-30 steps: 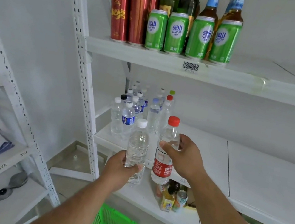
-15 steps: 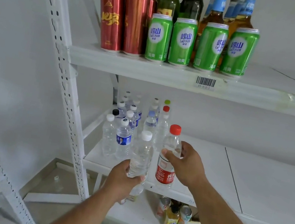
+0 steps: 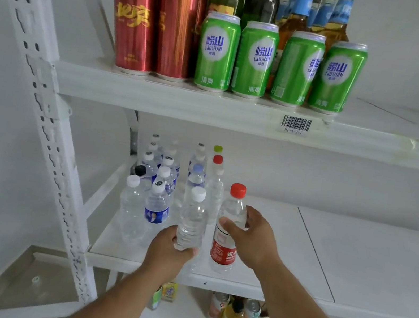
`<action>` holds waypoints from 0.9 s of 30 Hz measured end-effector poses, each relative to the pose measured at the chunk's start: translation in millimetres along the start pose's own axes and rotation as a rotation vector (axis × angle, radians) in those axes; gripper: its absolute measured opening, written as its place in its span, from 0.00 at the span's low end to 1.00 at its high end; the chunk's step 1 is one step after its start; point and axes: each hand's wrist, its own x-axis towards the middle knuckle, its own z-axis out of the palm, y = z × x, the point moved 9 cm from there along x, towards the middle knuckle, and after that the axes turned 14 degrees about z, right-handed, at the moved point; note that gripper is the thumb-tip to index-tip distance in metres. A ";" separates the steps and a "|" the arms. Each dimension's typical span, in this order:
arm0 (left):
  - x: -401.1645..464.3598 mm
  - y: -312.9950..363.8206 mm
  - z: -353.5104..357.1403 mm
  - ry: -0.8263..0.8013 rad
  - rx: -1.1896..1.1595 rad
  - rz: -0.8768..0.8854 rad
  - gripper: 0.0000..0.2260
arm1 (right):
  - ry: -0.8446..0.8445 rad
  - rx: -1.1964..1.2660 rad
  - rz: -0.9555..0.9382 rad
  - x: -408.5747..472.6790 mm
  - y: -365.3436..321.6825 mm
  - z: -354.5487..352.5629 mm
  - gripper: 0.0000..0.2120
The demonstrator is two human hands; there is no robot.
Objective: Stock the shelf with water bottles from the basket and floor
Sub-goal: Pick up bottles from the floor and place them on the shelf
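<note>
Left hand (image 3: 168,251) grips the clear bottle (image 3: 191,221), right hand (image 3: 252,243) the red-capped bottle (image 3: 227,235) — set both upright on the shelf (image 3: 283,258), snug beside the standing row, before letting go.

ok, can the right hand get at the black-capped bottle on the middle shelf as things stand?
Probably not directly. The right hand is wrapped around the red-capped bottle, and the black-capped bottle sits back left, behind the blue-label bottle and past the left hand holding a clear bottle.
</note>
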 end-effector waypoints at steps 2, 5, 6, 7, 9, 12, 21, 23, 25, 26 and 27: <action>10.2 -7.7 3.3 0.008 0.005 -0.024 0.15 | -0.013 0.005 0.006 14.4 2.2 5.5 0.17; 26.4 -17.6 9.3 0.018 0.002 -0.060 0.15 | -0.035 0.017 0.016 37.8 4.9 15.4 0.18; 31.9 -21.6 11.2 0.025 0.002 -0.079 0.15 | -0.041 0.019 0.015 45.5 4.7 17.9 0.18; 36.3 -24.8 12.2 0.034 0.006 -0.100 0.15 | -0.048 0.017 0.014 54.0 5.5 21.0 0.17; 45.6 -34.7 14.5 0.054 0.017 -0.142 0.16 | -0.069 0.007 0.013 69.6 6.8 27.8 0.17; 58.7 -48.3 17.4 0.077 0.044 -0.181 0.15 | -0.095 -0.014 0.043 92.0 12.2 38.7 0.19; 91.4 -75.2 25.1 0.146 0.071 -0.208 0.17 | -0.152 -0.012 0.080 131.3 25.1 65.1 0.20; 98.8 -80.0 26.2 0.161 0.061 -0.208 0.19 | -0.160 0.002 0.097 136.4 28.6 69.0 0.21; 105.8 -81.6 27.9 0.169 0.047 -0.206 0.19 | -0.160 0.007 0.097 140.2 28.2 71.3 0.21; 108.7 -82.4 28.7 0.173 0.038 -0.204 0.20 | -0.160 0.011 0.094 142.1 27.9 71.9 0.20; 111.7 -82.9 29.5 0.177 0.031 -0.195 0.21 | -0.160 0.017 0.093 143.6 27.0 72.2 0.19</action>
